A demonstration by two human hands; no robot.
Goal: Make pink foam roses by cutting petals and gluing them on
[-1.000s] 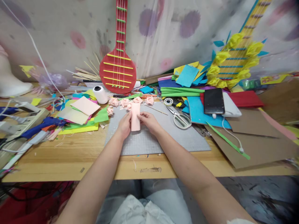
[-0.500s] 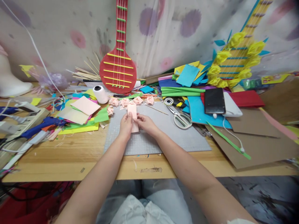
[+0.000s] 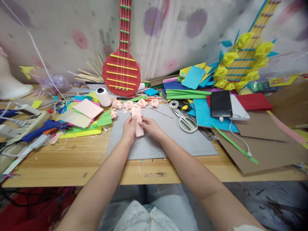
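Observation:
Between my hands, above the grey cutting mat (image 3: 178, 141), is a pale pink strip of crepe paper (image 3: 137, 123), held upright with its long side running away from me. My left hand (image 3: 129, 129) pinches its left edge, thumb on top. My right hand (image 3: 152, 127) grips the right edge with fingers bent; the fingertips are partly hidden behind the paper. Just beyond the strip, several pink paper roses (image 3: 141, 103) lie in a row along the mat's far edge. Scissors (image 3: 187, 123) with grey handles rest on the mat to the right.
A red paper lute (image 3: 121, 75) and a yellow flowered one (image 3: 237, 67) lean at the back. Left lie coloured paper sheets (image 3: 81, 117), a thread spool (image 3: 103, 97), a blue glue gun (image 3: 45, 129) and a power strip (image 3: 24, 128). Right are a black phone (image 3: 221, 104) and brown cardboard (image 3: 260, 144).
The pink strip has turned slightly, its lower end shifting a little to the right. Both hands keep hold of it and have barely moved.

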